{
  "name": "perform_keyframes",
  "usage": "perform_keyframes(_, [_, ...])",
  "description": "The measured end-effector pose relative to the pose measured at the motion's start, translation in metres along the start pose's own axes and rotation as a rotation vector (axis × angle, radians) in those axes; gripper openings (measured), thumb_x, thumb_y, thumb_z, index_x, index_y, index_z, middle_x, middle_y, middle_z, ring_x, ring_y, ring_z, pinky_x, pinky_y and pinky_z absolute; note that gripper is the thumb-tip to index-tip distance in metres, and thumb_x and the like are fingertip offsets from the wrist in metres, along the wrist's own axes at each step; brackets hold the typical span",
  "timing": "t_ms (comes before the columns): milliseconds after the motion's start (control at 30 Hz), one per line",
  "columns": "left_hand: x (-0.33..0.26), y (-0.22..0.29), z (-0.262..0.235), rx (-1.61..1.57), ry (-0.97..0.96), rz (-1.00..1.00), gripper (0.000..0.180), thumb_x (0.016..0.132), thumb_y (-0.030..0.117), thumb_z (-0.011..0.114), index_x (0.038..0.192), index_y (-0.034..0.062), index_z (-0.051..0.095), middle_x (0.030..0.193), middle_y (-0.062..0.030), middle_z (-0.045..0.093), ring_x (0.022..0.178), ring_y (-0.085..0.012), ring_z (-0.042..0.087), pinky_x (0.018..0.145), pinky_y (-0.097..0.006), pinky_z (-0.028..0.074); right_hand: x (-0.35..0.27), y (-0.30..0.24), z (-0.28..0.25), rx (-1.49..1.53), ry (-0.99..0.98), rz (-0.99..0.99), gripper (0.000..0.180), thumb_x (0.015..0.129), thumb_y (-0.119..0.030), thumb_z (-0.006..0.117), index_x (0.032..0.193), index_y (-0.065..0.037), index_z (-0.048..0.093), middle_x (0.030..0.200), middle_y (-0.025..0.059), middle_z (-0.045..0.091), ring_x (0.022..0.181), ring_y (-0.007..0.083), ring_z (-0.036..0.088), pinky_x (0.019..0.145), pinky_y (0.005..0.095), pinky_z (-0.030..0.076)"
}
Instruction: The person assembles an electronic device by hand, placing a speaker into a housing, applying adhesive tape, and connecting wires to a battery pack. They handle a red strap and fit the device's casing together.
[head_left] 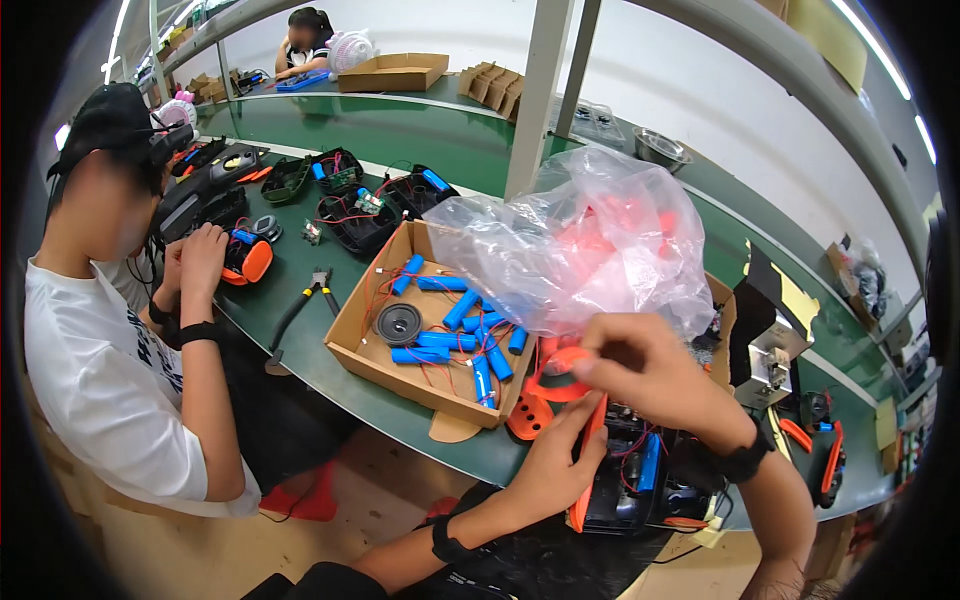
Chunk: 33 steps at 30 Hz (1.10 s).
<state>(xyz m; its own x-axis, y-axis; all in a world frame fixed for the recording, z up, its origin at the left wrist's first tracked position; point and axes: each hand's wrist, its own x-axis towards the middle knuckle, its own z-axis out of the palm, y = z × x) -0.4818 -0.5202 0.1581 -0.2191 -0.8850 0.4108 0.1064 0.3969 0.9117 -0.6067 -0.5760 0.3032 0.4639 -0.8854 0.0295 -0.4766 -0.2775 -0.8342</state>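
My right hand (655, 378), partly smeared by motion, is closed with thumb and fingers pinching a rounded orange plastic piece (563, 362). Just below it, my left hand (545, 472) grips the upright edge of an orange plastic panel (588, 490). That panel stands against an opened black housing (622, 510), which holds wires and a blue battery cell (650, 462). Beside my left fingertips lies another orange piece with dark holes (529, 416). My right hand hides part of the housing.
A cardboard box (405, 388) holds several blue wired cells and a round speaker (399, 324). A clear plastic bag (640, 270) of orange parts lies behind my hands. Pliers (305, 305) rest on the green bench. A co-worker (120, 330) handles an orange-black device (248, 262) at left.
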Motion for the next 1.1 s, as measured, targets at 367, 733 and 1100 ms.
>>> perform_keyframes(367, [0.005,0.011,-0.001,-0.553,0.011,0.008,0.065,0.103,-0.001,0.059,0.160,0.0004,0.029,0.151,-0.0244,0.052,0.142,-0.0270,0.051,0.119,-0.039,0.038,-0.090,0.022,-0.023,0.515,0.185,0.108,0.015,0.098,-0.010,0.070,0.094,0.002,0.064,0.086,0.0084,0.069,0.070,0.0162,0.071,0.062,0.0285,0.058])
perform_keyframes(733, [0.017,0.032,-0.004,-0.296,-0.080,0.252,0.034,0.095,0.004,0.075,0.128,-0.0013,0.070,0.128,-0.0152,0.067,0.106,-0.0209,0.072,0.090,-0.032,0.058,-0.117,0.005,-0.027,0.756,0.188,0.145,0.020,0.102,-0.019,0.067,0.100,0.000,0.063,0.092,0.0116,0.070,0.074,0.0188,0.072,0.066,0.0301,0.059])
perform_keyframes(1100, [0.018,0.063,-0.016,-0.062,0.082,0.376,0.023,0.081,-0.009,0.082,0.103,-0.0017,0.078,0.097,-0.0130,0.075,0.083,-0.0205,0.074,0.075,-0.031,0.061,-0.132,-0.003,-0.033,0.662,0.232,0.217,0.023,0.102,-0.026,0.066,0.103,-0.003,0.062,0.093,0.0114,0.073,0.074,0.0166,0.073,0.062,0.0263,0.057])
